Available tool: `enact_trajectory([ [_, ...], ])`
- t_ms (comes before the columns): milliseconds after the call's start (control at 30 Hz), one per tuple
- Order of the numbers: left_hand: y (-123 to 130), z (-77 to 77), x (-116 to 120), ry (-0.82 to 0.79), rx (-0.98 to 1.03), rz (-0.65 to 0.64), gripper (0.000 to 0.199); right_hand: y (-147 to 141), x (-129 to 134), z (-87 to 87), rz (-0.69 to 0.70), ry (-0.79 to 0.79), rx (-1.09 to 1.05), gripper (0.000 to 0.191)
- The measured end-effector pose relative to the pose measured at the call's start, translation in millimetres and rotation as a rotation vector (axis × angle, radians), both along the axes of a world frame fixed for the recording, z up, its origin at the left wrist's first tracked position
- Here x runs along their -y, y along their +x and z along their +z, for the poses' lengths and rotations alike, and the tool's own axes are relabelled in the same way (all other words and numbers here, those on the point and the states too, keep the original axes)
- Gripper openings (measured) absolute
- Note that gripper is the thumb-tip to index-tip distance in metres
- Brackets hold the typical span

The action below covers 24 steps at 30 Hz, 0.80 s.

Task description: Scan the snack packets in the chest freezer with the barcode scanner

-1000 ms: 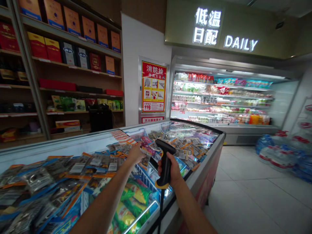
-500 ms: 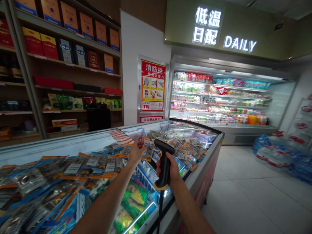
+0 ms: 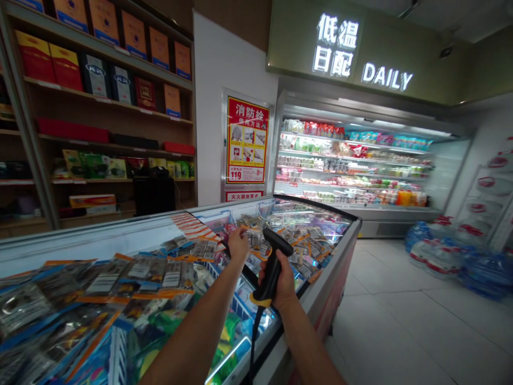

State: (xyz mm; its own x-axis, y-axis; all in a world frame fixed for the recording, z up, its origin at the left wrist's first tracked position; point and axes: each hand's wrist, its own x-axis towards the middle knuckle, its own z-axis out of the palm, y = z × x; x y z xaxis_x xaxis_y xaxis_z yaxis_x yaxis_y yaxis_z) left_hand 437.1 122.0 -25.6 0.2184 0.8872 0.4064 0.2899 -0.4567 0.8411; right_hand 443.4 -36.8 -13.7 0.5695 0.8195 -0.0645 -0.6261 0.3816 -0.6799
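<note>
My right hand (image 3: 284,278) is wrapped round the handle of a black barcode scanner (image 3: 273,270) with yellow trim. Its head points forward and left, and its cable hangs down towards the freezer rim. Out ahead, my left hand (image 3: 239,245) has its fingers closed at the edge of a small clear packet (image 3: 255,236); the grip is partly hidden. Beneath both hands is a chest freezer (image 3: 316,302) with many flat packets (image 3: 174,274) edged in orange and blue. Green and yellow bags (image 3: 226,334) lie lower down, under my left forearm.
Shelves of boxed goods (image 3: 134,37) stand behind the freezer on the left. A lit refrigerated display (image 3: 352,160) runs along the back. Bundled water bottles (image 3: 444,254) stand on the tiled floor (image 3: 385,310) at the right. A black box-like object (image 3: 154,195) stands behind the freezer.
My left hand has moved right, closer to the scanner head. The scanner has tilted, its head now further right. The view has turned slightly right.
</note>
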Motion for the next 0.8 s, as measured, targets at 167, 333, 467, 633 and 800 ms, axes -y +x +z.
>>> enact_trajectory([
  [167, 15, -6.4, 11, 0.030, -0.174, -0.016, 0.027, 6, 0, -1.2, -0.111, -0.029, -0.020, 0.028],
  [333, 0, 0.9, 13, 0.195, -0.325, -0.076, 0.031, 6, 1, -2.6, -0.119, -0.058, 0.016, 0.028],
  [467, -50, 12.8, 0, 0.248, -0.532, 0.104, 0.035, 3, 0, -4.7, -0.019, -0.060, 0.038, 0.029],
  [633, -108, 20.3, -14, 0.150, -0.763, 0.271, 0.040, -1, 0, -5.9, 0.105, -0.066, 0.028, 0.032],
  [800, -110, 15.8, -20, 0.086, -0.664, 0.131, 0.039, -2, 0, -6.5, 0.196, -0.065, 0.059, 0.034],
])
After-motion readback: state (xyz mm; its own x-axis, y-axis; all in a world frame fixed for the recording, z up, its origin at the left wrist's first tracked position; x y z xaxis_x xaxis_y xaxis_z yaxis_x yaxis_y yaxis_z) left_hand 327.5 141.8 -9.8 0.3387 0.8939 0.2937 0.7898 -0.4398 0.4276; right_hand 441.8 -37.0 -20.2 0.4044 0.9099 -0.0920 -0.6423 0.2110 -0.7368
